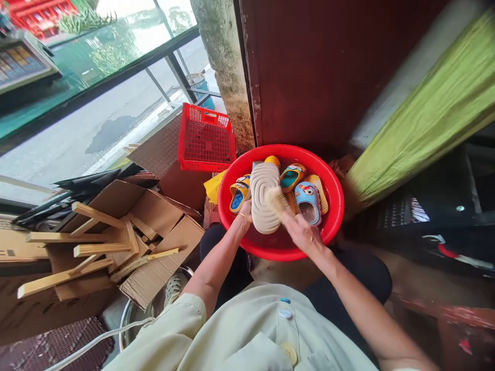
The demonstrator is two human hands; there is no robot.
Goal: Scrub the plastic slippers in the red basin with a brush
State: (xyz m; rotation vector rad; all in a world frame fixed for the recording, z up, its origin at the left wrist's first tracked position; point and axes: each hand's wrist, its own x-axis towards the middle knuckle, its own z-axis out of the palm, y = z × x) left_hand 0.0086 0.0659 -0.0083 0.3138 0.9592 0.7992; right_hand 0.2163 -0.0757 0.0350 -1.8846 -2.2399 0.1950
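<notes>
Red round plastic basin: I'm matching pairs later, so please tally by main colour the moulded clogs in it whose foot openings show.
Yellow moulded clogs with blue or teal insides: 2
Light blue moulded clog with a cartoon face: 1
Total: 3
The beige ribbed-soled shoe, held sole up, and partly hidden pieces are left out.

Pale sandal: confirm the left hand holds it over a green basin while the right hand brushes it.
Wrong colour: the head view shows a red basin. The left hand does hold the pale sandal there, and the right hand works it with a brush.
</notes>
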